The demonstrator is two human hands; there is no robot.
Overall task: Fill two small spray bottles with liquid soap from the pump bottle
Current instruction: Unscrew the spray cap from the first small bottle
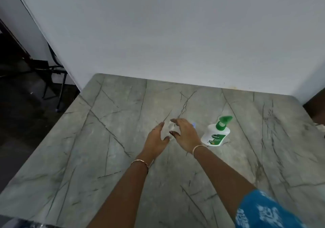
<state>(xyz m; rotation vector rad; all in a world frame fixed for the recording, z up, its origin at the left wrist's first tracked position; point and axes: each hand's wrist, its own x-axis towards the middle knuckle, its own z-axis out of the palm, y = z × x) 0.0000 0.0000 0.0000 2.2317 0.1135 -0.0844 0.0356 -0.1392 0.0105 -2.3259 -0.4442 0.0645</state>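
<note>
The left hand (156, 137) is flat with straight fingers. The right hand (186, 132) arches, its thumb and forefinger bracketing a small clear spray bottle (171, 126) between the two hands. Blur hides whether the right hand pinches it. The bottle seems to stand upright on the marbled table (109, 157), near the middle. Just right of the right hand stands the white pump bottle (215, 136), long axis vertical, with its green nozzle pointing away and to the right. A small bluish thing (194, 125) peeks out behind the right hand.
</note>
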